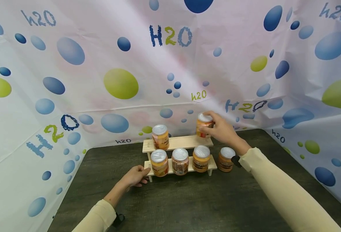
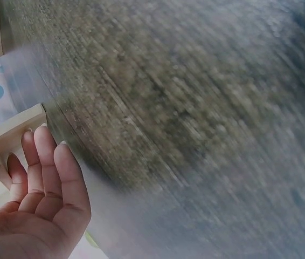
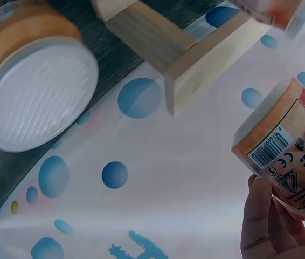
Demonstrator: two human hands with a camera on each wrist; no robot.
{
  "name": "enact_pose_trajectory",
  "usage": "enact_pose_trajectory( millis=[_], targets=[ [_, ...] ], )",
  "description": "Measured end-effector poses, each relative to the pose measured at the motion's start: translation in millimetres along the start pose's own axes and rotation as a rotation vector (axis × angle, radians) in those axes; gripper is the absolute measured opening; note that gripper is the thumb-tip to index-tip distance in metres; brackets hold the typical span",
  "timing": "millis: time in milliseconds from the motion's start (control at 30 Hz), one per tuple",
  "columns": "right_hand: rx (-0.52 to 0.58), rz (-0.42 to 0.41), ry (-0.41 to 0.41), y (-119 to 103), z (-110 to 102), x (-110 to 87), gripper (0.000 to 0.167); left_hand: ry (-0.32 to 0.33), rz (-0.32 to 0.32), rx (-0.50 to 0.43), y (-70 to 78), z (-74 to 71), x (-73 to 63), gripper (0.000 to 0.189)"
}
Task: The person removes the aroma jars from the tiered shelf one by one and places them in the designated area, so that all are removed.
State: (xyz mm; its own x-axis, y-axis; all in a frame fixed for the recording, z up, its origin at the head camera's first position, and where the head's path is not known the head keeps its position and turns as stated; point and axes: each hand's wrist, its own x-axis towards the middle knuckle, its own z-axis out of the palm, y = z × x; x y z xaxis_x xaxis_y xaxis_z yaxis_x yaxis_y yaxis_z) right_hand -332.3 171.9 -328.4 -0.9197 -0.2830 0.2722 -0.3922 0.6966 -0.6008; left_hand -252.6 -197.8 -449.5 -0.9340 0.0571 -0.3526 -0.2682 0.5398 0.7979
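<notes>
A jar [image 1: 202, 128] with an orange label and a ridged silver lid is in my right hand [image 1: 220, 129], at the right end of the wooden stand's upper step. In the right wrist view, the label and barcode of this jar [image 3: 290, 148] face the camera, with fingers [image 3: 257, 216] against its side. My left hand [image 1: 135, 176] grips the left end of the two-step wooden stand [image 1: 182, 142] at its lower step. The left wrist view has curled fingers [image 2: 47, 178] beside the pale board [image 2: 18, 123].
Three similar jars stand in a row on the lower step, the middle one [image 1: 180, 162] among them. One jar [image 1: 160, 138] sits on the upper step's left. Another jar [image 1: 226, 161] is on the dark table [image 1: 182, 203], right of the stand. A patterned sheet [image 1: 164, 71] hangs behind.
</notes>
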Motion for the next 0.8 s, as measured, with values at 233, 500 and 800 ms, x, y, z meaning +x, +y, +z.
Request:
enact_pose_trajectory(
  millis=[233,500,800],
  targets=[
    [-0.005,0.014,0.001,6.5,-8.3,-4.0,0.065,-0.002,-0.019,0.007,0.1,-0.1,1.1,0.032],
    [-0.043,0.019,0.015,12.4,-15.3,-9.8,0.066,0.006,-0.026,0.020,-0.6,0.9,2.1,0.031],
    [-0.027,0.024,0.004,18.3,-18.5,-13.5,0.067,0.002,-0.021,0.022,0.0,0.0,0.7,0.031]
  ],
)
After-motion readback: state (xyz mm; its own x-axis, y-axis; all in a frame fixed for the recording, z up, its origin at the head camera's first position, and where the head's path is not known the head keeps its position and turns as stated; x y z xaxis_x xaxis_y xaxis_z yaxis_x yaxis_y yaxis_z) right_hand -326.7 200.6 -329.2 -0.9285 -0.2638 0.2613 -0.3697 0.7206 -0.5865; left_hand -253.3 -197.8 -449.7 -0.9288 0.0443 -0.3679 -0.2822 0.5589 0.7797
